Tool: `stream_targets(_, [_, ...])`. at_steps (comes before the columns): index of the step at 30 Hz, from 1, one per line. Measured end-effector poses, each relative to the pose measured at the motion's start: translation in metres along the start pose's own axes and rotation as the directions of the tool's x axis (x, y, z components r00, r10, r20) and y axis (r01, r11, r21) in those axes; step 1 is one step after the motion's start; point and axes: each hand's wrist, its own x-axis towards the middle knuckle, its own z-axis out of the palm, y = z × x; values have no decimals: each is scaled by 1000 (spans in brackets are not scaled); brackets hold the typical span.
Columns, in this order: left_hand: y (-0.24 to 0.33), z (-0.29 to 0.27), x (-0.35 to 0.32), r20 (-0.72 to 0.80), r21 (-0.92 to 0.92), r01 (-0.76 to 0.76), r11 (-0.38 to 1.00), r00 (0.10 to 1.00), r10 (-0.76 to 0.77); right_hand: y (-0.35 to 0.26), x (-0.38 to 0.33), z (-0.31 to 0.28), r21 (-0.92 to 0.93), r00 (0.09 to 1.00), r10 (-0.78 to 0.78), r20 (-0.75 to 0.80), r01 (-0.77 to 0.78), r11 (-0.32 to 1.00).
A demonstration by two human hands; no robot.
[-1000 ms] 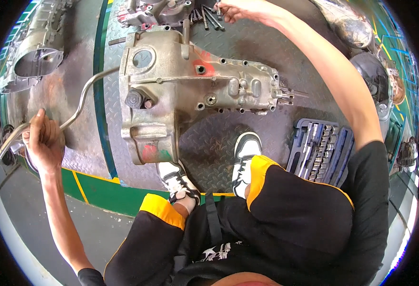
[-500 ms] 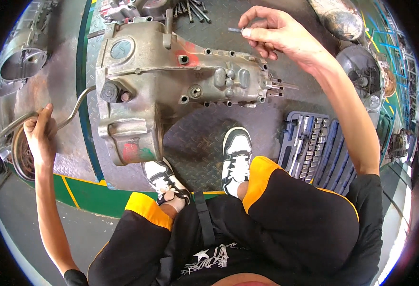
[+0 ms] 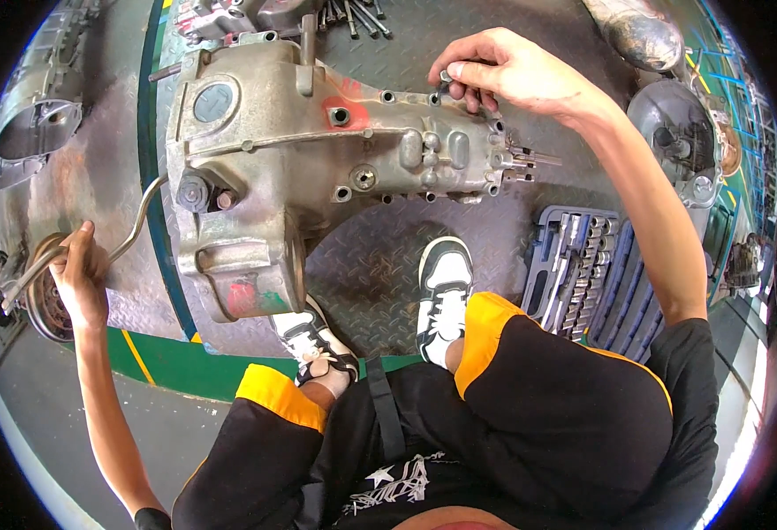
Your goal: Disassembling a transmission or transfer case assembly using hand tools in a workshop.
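Observation:
A grey metal gearbox housing (image 3: pixel 265 124) with red and green paint marks lies on the plate in front of me. My left hand (image 3: pixel 82 272) is wrapped round a cranked metal rod (image 3: pixel 141 216), shaped like a speed brace, whose far end meets or passes behind the housing's left side. Between thumb and forefinger, my right hand (image 3: pixel 485 72) pinches a small bolt (image 3: pixel 446 77) over the far edge of the housing, close to a bolt hole (image 3: pixel 434 99). Whether the bolt's tip is inside that hole, I cannot tell.
A socket set case (image 3: pixel 543 265) lies open at the right, near my knee. Several loose bolts (image 3: pixel 357 19) rest at the far side beside another casting (image 3: pixel 220 18). More housings stand at far left and right. My shoes (image 3: pixel 446 283) are just below the gearbox.
My right hand has moved down and slightly left with the bolt, from above the plate to the housing's far edge. My left hand and the rod have shifted slightly down in view.

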Motion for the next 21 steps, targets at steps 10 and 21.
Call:
stream_targets(10, [1, 4, 2, 9, 39, 23, 999, 1000, -24, 19, 2, 4, -179, 995, -99, 10, 99, 979])
stream_targets(21, [84, -39, -10, 25, -317, -142, 938, 987, 157, 32, 0, 7, -335, 960, -255, -115, 204, 920])
